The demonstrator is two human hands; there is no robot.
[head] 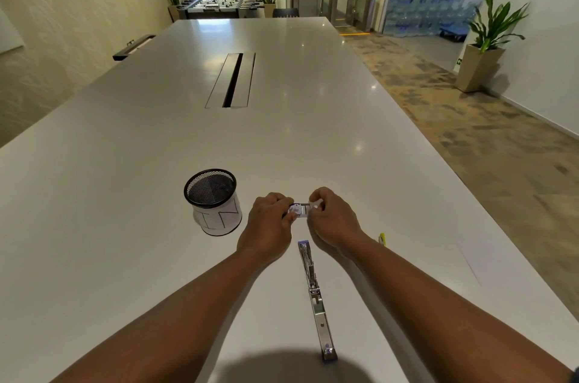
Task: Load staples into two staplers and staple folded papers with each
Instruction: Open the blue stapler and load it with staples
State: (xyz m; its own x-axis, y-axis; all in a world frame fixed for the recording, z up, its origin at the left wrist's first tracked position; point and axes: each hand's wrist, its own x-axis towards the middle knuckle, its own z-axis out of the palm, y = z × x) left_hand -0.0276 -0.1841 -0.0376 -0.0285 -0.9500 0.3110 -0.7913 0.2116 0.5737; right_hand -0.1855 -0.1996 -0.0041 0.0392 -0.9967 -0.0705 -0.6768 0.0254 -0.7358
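both hands meet over the white table: the left hand and the right hand each pinch an end of a small staple box held just above the surface, its long axis running left to right between the two grips; the fingers of both are curled tight round it, and it looks partly slid open. an opened stapler, swung out flat, lies on the table nearer the person, just below the right hand, its long axis pointing away from the body toward the box. judged from this, the staples must travel back toward the body, and the right hand lies nearer the stapler. a mesh cup stands left of the hands. a yellow object, possibly the second stapler, peeks out beside the right wrist.
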